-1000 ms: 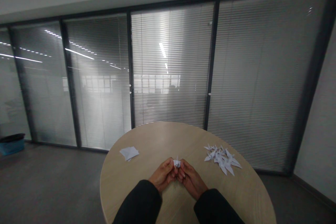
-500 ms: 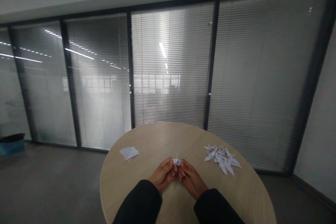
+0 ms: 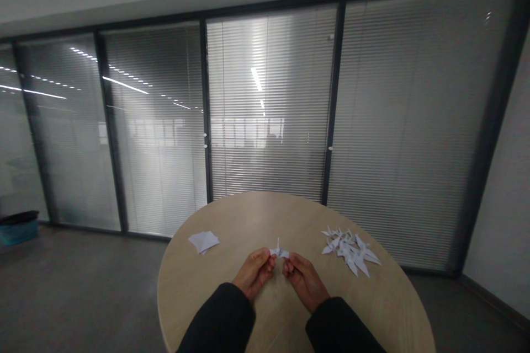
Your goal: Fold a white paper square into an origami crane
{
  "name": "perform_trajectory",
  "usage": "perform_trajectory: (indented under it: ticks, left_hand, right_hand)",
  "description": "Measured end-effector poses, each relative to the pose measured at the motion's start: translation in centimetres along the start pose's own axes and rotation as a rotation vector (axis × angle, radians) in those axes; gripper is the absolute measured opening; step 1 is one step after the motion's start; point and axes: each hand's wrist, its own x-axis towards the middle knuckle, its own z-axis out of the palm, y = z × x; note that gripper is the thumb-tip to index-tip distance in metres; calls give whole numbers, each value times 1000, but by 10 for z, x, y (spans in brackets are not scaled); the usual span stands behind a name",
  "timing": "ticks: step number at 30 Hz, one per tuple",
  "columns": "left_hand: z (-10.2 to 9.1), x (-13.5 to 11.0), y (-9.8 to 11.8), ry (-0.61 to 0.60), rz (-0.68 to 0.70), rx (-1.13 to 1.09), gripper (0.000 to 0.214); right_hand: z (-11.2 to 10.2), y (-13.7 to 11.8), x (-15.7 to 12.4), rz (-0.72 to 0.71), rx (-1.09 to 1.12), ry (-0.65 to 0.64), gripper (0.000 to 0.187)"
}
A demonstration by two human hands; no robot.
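Note:
A small white paper crane (image 3: pixel 279 252) is stretched between my two hands above the middle of the table. My left hand (image 3: pixel 254 273) pinches its left wing between thumb and fingers. On the other side, my right hand (image 3: pixel 304 278) pinches the right wing the same way. A thin paper point sticks up from the crane's middle. The fingertips cover the wing ends. To the right lies a pile of folded white paper cranes (image 3: pixel 350 251), and to the left a small stack of white paper sheets (image 3: pixel 204 241).
The round wooden table (image 3: pixel 265 212) has its far edge close to a glass partition with blinds (image 3: pixel 271 105). A blue bin with a dark liner (image 3: pixel 19 229) stands on the floor at far left.
My hands have drawn slightly apart, left and right. The crane's wings now spread wider between them, and more of its folded body shows.

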Motion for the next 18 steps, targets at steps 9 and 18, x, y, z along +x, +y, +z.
perform_trajectory:
  ticks: [9, 18]
  left_hand:
    - [-8, 6, -5, 32, 53, 72, 41]
    - [-5, 4, -4, 15, 67, 60, 44]
  right_hand:
    - [-2, 1, 1, 16, 62, 1, 28]
    - [-3, 2, 1, 14, 71, -24, 28]
